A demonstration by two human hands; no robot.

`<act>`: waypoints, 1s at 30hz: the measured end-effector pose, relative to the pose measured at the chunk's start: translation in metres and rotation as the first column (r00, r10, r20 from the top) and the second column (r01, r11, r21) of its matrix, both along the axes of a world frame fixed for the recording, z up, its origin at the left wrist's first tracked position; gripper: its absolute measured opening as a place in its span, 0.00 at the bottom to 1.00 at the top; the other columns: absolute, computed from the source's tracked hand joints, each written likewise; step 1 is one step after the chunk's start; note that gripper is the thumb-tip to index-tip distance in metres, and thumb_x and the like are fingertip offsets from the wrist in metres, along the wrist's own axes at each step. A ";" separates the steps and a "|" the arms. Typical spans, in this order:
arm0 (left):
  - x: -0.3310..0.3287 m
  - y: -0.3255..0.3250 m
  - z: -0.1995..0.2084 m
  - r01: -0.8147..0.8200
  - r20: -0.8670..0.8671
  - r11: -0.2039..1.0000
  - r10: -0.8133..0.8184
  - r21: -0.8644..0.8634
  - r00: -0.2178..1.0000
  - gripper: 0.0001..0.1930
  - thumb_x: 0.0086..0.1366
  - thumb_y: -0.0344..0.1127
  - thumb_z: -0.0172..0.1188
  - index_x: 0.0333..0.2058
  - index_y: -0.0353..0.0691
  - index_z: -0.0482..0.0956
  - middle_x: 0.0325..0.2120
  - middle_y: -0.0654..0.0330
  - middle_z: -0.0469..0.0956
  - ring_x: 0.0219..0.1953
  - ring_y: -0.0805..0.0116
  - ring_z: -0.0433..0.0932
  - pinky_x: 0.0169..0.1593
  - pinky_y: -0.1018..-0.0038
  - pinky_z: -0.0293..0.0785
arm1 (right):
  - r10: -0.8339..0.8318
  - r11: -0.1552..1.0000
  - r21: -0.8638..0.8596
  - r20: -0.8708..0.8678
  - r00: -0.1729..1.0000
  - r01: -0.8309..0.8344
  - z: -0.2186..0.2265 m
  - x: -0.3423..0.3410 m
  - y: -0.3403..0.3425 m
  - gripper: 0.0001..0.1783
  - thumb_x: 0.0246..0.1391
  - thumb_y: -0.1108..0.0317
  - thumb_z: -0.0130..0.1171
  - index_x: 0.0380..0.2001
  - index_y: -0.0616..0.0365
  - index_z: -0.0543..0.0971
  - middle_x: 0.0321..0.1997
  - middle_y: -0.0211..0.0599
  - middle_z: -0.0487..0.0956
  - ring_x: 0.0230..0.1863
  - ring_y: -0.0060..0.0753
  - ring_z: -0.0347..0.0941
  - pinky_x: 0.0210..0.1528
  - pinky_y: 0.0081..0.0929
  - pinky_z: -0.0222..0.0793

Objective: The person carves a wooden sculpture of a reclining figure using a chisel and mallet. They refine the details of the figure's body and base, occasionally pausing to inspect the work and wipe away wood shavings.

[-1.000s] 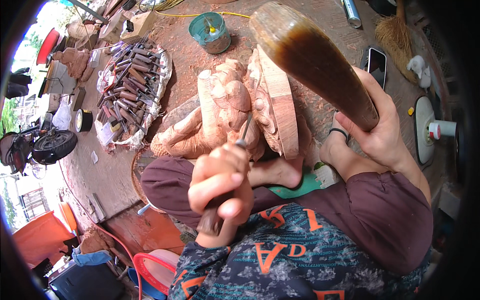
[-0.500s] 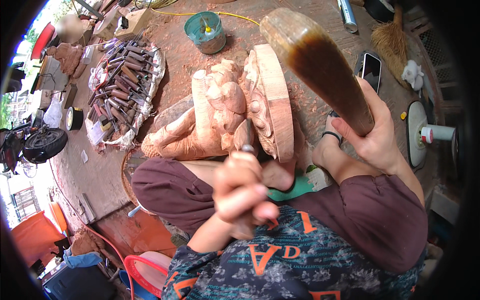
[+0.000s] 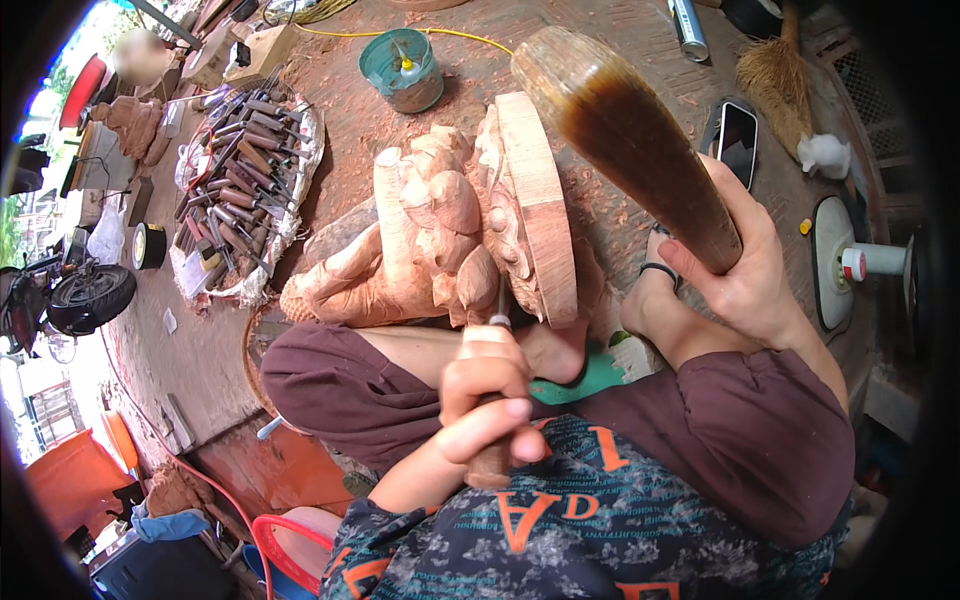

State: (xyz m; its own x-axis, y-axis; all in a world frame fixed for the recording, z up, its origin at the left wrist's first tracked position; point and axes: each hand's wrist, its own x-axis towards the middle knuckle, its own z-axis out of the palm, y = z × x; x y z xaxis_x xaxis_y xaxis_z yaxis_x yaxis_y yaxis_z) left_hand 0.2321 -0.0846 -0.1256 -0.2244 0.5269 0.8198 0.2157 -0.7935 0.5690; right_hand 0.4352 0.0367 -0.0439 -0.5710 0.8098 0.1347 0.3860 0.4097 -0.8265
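A carved wooden figure [image 3: 440,225] with a thick round base lies on its side in front of my crossed legs. My left hand [image 3: 487,390] is wrapped round the wooden handle of a carving chisel [image 3: 489,468]. The chisel's metal shank runs up to the carving between the figure and its base; its cutting tip is hard to make out there. On the right, my right hand [image 3: 745,250] grips a dark brown wooden mallet [image 3: 640,140] by its narrow end. The mallet's thick, pale-worn end is raised over the floor, apart from the chisel.
Several chisels [image 3: 245,190] lie heaped on a pale sack at left. A teal bucket [image 3: 401,75] stands beyond the carving. At right are a phone [image 3: 737,145], a straw broom [image 3: 780,85] and a grey fan base [image 3: 832,255]. Wood chips litter the floor.
The chisel in my left hand has shifted slightly down and right, its shank now lower against the carving. The carving appears slightly left of before. My right hand still holds the mallet up.
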 end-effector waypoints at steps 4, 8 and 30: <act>-0.015 0.008 0.009 -0.064 0.163 0.998 0.066 -0.020 0.984 0.21 0.72 0.55 0.49 0.46 0.43 0.63 0.30 0.59 0.65 0.29 0.68 0.66 0.34 0.69 0.66 | -0.001 1.000 0.020 0.012 1.000 0.001 0.000 0.002 -0.001 0.33 0.52 0.77 0.65 0.61 0.63 0.67 0.53 0.37 0.77 0.55 0.25 0.71 0.59 0.26 0.63; -0.034 0.033 0.020 0.003 0.083 1.000 -0.005 0.019 0.997 0.22 0.71 0.57 0.51 0.47 0.43 0.63 0.29 0.60 0.65 0.28 0.68 0.65 0.32 0.69 0.64 | -0.008 1.000 0.020 0.015 1.000 0.008 -0.001 0.003 0.000 0.33 0.51 0.77 0.66 0.61 0.63 0.67 0.52 0.36 0.77 0.53 0.25 0.71 0.58 0.26 0.63; 0.028 0.052 0.049 -0.052 -0.152 0.982 0.080 0.180 0.985 0.11 0.45 0.39 0.68 0.28 0.47 0.77 0.18 0.67 0.60 0.13 0.73 0.60 0.17 0.79 0.54 | -0.158 0.984 -0.051 0.173 0.972 0.169 -0.002 0.023 0.001 0.33 0.49 0.78 0.65 0.61 0.61 0.68 0.45 0.31 0.76 0.47 0.23 0.71 0.52 0.21 0.66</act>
